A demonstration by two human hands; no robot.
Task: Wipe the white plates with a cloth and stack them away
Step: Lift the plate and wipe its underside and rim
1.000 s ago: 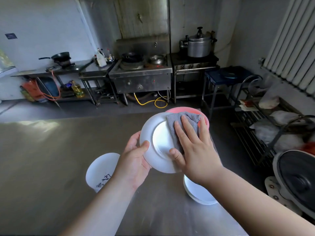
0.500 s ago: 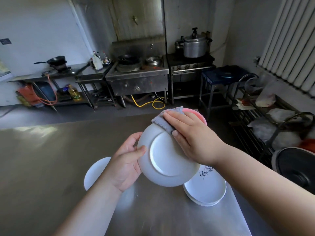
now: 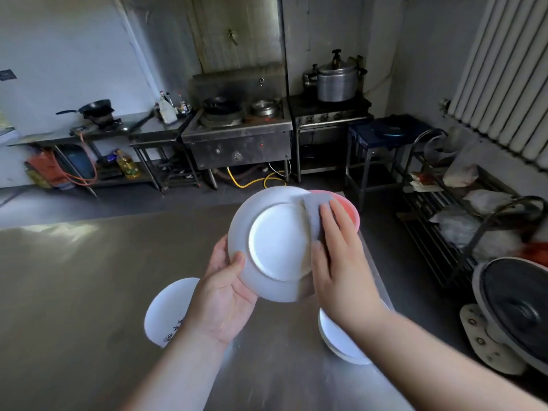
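I hold a white plate (image 3: pixel 275 241) up over the steel table, its underside with the round foot ring facing me. My left hand (image 3: pixel 225 298) grips its lower left rim, thumb on the face. My right hand (image 3: pixel 338 262) presses a grey cloth (image 3: pixel 312 212) against the plate's right side with straight fingers. A single white plate with dark lettering (image 3: pixel 169 312) lies on the table to the left, partly behind my left forearm. A stack of white plates (image 3: pixel 341 339) lies to the right, mostly hidden by my right arm.
A pink basin (image 3: pixel 350 209) sits behind the held plate at the steel table's (image 3: pixel 74 292) far right corner. Beyond stand a wok stove (image 3: pixel 237 134), a pressure cooker (image 3: pixel 338 81) and a wire rack (image 3: pixel 462 221) with bags. A black fan (image 3: pixel 516 310) stands at the right.
My right hand and the cloth slid from the plate's top edge down its right side. The plate is raised a little higher and turned.
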